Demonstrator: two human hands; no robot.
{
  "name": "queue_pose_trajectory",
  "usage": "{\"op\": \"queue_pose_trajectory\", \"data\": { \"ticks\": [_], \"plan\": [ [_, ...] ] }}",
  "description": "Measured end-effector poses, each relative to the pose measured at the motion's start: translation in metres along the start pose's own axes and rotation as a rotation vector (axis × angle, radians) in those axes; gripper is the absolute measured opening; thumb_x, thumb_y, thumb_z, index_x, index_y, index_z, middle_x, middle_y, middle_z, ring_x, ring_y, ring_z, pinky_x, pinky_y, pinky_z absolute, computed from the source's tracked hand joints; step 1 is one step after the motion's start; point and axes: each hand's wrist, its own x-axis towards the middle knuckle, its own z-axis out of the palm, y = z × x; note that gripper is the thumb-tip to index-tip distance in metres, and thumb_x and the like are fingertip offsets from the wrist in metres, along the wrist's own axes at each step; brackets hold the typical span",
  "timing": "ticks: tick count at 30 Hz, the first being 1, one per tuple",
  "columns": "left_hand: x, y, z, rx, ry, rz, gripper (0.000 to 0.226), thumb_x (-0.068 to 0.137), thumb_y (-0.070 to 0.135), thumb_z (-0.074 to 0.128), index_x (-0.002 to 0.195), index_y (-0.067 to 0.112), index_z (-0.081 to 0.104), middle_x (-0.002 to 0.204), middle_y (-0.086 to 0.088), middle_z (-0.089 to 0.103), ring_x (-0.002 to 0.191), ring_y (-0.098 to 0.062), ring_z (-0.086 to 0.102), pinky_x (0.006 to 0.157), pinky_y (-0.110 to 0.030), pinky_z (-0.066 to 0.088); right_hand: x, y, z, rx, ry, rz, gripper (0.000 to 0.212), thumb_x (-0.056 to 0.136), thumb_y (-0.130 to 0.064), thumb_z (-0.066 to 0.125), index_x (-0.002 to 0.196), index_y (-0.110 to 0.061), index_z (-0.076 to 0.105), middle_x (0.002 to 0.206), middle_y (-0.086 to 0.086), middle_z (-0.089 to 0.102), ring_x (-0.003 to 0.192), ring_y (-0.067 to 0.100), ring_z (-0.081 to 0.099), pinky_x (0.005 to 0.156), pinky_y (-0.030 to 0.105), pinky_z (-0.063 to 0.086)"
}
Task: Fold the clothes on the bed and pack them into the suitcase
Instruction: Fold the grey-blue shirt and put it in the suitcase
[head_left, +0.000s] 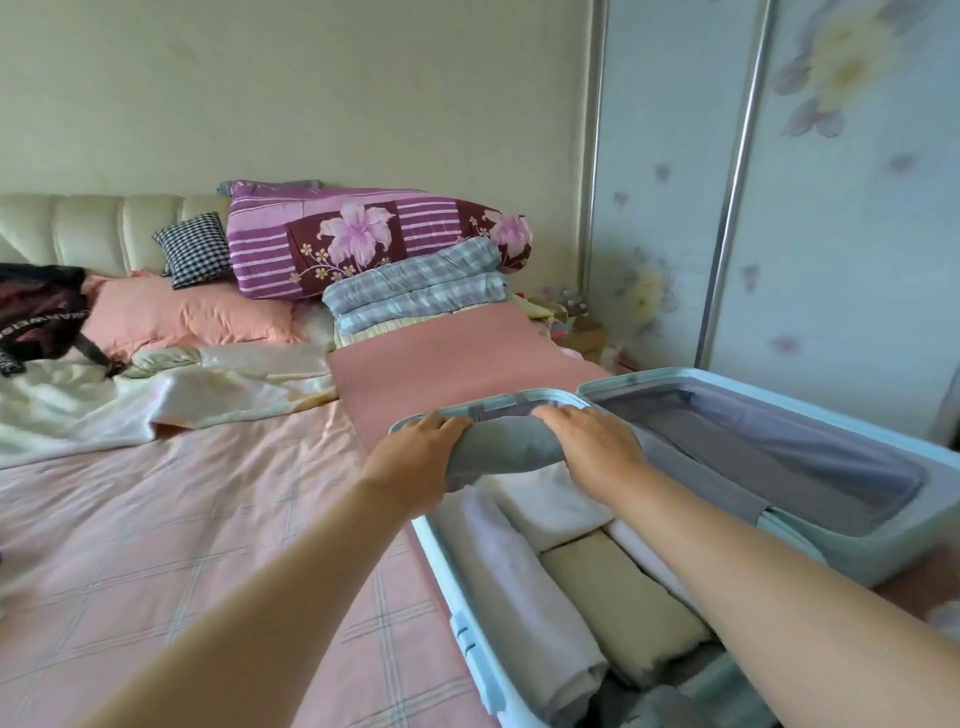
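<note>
Head view puts a black garment (36, 306) at the far left of the bed (182, 545), unfolded, so judge the packing as unfinished. Your left hand (421, 447) grips the left end of the grey bundle (504, 441), fingers curled over its top edge. Your right hand (597, 447) lies over the right end, fingers bent across the top; its thumb is hidden, so you cannot tell how firmly it pinches. The bundle sits at the far end of the near half of the suitcase (460, 639), against the far rim and just above the white rolls (498, 561) and the beige fold (618, 597).

To seat it well, keep both ends level so the fold does not open. Lower it into the gap between the far rim and the white rolls, then press flat with your palms. Slide your fingers out sideways rather than upward, which could drag the top layer loose. To the right, the lid half (779, 457) appears to hold nothing but its grey lining.
</note>
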Motion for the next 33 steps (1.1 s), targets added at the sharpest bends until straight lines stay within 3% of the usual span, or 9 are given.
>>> {"op": "queue_pose_trajectory", "data": {
  "ticks": [5, 10, 16, 19, 21, 24, 26, 28, 33],
  "plan": [
    [0.065, -0.008, 0.042, 0.23, -0.081, -0.086, 0.085, 0.086, 0.043, 0.065, 0.154, 0.031, 0.015, 0.135, -0.001, 0.043, 0.118, -0.026, 0.052, 0.088, -0.039, 0.048, 0.06, 0.029, 0.042, -0.127, 0.034, -0.013, 0.074, 0.078, -0.007, 0.072, 0.142, -0.027, 0.04, 0.122, 0.0, 0.06, 0.112, 0.03, 0.057, 0.086, 0.043, 0.048],
    [0.095, -0.016, 0.078, 0.304, -0.172, -0.238, 0.096, 0.087, 0.018, 0.068, 0.157, 0.025, 0.002, 0.144, -0.009, 0.034, 0.127, -0.031, 0.047, 0.093, -0.041, 0.046, 0.097, 0.034, 0.087, -0.204, 0.172, -0.084, 0.062, 0.053, -0.003, 0.086, 0.109, -0.018, 0.066, 0.089, 0.007, 0.059, 0.075, 0.032, 0.058, 0.064, 0.044, 0.051],
    [0.092, -0.034, 0.115, 0.411, -0.424, -0.227, 0.097, 0.092, 0.046, 0.061, 0.157, 0.024, -0.007, 0.148, -0.011, 0.03, 0.138, -0.03, 0.029, 0.102, -0.045, 0.039, 0.107, 0.027, 0.131, -0.093, -0.162, -0.213, 0.061, 0.086, 0.0, 0.053, 0.141, -0.023, 0.041, 0.127, 0.01, 0.05, 0.12, 0.033, 0.048, 0.101, 0.046, 0.039],
    [0.093, -0.034, 0.112, 0.273, -0.574, -0.242, 0.093, 0.093, 0.058, 0.05, 0.157, 0.028, -0.011, 0.155, -0.012, 0.019, 0.145, -0.032, 0.016, 0.115, -0.049, 0.022, 0.111, 0.036, 0.134, -0.008, -0.387, -0.079, 0.063, 0.092, -0.014, 0.052, 0.149, -0.031, 0.031, 0.147, 0.006, 0.04, 0.141, 0.029, 0.031, 0.113, 0.055, 0.027],
    [0.097, -0.034, 0.105, 0.126, -0.599, -0.287, 0.08, 0.096, 0.047, 0.042, 0.158, 0.03, -0.005, 0.16, -0.01, 0.013, 0.147, -0.034, 0.011, 0.119, -0.051, 0.016, 0.112, 0.044, 0.129, 0.154, -0.543, 0.021, 0.064, 0.094, -0.022, 0.048, 0.152, -0.036, 0.025, 0.16, 0.002, 0.025, 0.149, 0.026, 0.016, 0.116, 0.057, 0.022],
    [0.102, -0.03, 0.097, -0.041, -0.538, -0.357, 0.052, 0.1, 0.02, 0.031, 0.152, 0.017, 0.027, 0.153, -0.015, 0.029, 0.139, -0.04, 0.028, 0.115, -0.053, 0.026, 0.11, 0.049, 0.116, 0.323, -0.649, 0.096, 0.067, 0.093, -0.027, 0.041, 0.155, -0.043, 0.022, 0.167, -0.004, 0.013, 0.153, 0.022, 0.01, 0.122, 0.05, 0.015],
    [0.103, -0.025, 0.093, -0.051, -0.527, -0.365, 0.046, 0.103, 0.029, 0.031, 0.146, 0.016, 0.036, 0.152, -0.014, 0.033, 0.136, -0.04, 0.034, 0.113, -0.053, 0.03, 0.108, 0.047, 0.109, 0.426, -0.671, 0.133, 0.057, 0.093, -0.034, 0.035, 0.15, -0.045, 0.034, 0.165, -0.001, 0.023, 0.149, 0.022, 0.025, 0.12, 0.045, 0.021],
    [0.102, -0.021, 0.089, -0.047, -0.579, -0.365, 0.057, 0.101, 0.049, 0.027, 0.154, 0.028, 0.026, 0.157, -0.01, 0.028, 0.143, -0.036, 0.028, 0.116, -0.051, 0.024, 0.103, 0.045, 0.105, 0.422, -0.671, 0.159, 0.05, 0.098, -0.049, 0.028, 0.146, -0.044, 0.042, 0.162, 0.0, 0.031, 0.144, 0.023, 0.033, 0.118, 0.044, 0.026],
    [0.099, -0.02, 0.085, -0.195, -0.704, -0.432, 0.074, 0.095, 0.071, 0.016, 0.158, 0.034, 0.001, 0.166, -0.001, 0.002, 0.153, -0.027, 0.005, 0.122, -0.05, 0.003, 0.1, 0.03, 0.1, 0.226, -0.671, 0.214, 0.064, 0.099, -0.066, 0.01, 0.157, -0.041, 0.024, 0.167, 0.004, 0.015, 0.152, 0.033, 0.016, 0.12, 0.056, 0.014]
  ]
}}
